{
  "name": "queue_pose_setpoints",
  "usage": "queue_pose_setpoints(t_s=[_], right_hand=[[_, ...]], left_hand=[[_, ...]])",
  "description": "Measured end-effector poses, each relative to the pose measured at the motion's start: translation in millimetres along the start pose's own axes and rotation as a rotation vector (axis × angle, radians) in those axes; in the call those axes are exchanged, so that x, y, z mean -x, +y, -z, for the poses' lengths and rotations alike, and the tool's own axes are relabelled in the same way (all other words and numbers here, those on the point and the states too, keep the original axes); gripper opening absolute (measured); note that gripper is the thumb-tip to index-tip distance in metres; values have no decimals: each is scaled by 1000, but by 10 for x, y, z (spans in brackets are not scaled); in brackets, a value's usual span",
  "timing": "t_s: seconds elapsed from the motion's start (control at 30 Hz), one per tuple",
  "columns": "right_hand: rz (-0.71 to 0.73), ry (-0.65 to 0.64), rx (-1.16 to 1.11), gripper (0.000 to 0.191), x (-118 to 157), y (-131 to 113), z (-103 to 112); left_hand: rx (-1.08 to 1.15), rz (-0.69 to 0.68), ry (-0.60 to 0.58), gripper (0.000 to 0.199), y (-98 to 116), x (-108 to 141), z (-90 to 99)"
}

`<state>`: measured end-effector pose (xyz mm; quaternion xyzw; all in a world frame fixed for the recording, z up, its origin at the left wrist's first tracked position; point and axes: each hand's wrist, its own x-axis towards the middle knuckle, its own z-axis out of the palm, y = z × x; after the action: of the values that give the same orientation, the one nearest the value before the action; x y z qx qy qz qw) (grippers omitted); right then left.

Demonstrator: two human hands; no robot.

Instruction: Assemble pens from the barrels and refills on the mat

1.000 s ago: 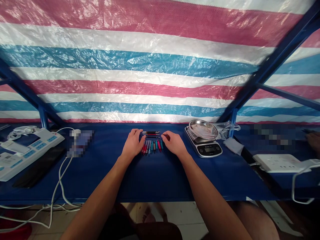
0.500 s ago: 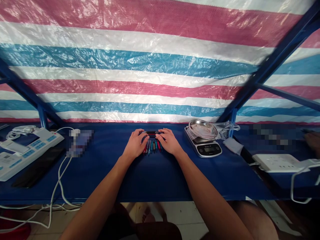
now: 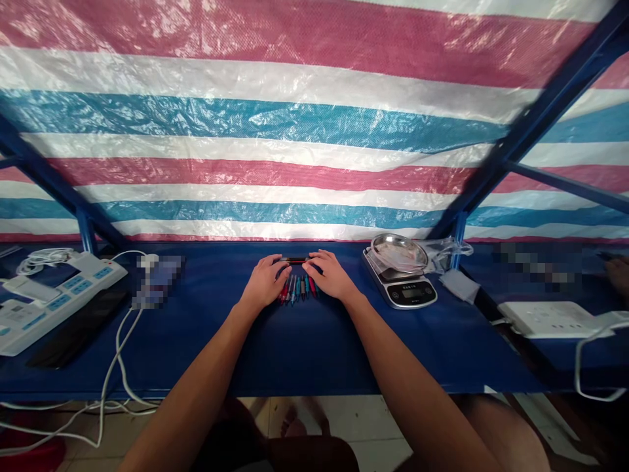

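Several pens (image 3: 299, 288) in red, clear, teal and dark colours lie side by side on the blue table (image 3: 295, 354), pointing toward me. Beyond them, dark pens (image 3: 296, 260) lie crosswise between my hands. My left hand (image 3: 266, 282) has its fingers curved around the left ends of the crosswise pens, its thumb near the upright row. At their right ends, my right hand (image 3: 329, 274) curves its fingers and thumb the same way. The fingertips partly cover the pen ends.
A kitchen scale (image 3: 410, 293) with a metal bowl (image 3: 399, 253) stands to the right, beside plastic bags. Power strips (image 3: 63, 300) lie on the left and far right (image 3: 550, 319). A black phone-like slab (image 3: 78, 328) is at the left. Another person's hand (image 3: 618, 275) shows at the right edge.
The crosswise pens look closer together now, and my right thumb has shifted slightly to the left. The row of pens facing me has barely moved.
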<state>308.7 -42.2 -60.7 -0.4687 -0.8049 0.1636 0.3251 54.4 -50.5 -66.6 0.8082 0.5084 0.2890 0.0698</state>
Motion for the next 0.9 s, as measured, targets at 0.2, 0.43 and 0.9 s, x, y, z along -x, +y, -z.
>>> queue_pose_setpoints(t_s=[0.2, 0.43, 0.9], right_hand=[[19, 2, -21, 46, -1, 0, 5], [-19, -30, -65, 45, 76, -70, 79], [-35, -208, -68, 74, 276, -214, 298]], left_hand=[[37, 12, -7, 42, 0, 5, 18], [133, 12, -42, 52, 30, 11, 154], [156, -19, -541, 128, -19, 99, 550]])
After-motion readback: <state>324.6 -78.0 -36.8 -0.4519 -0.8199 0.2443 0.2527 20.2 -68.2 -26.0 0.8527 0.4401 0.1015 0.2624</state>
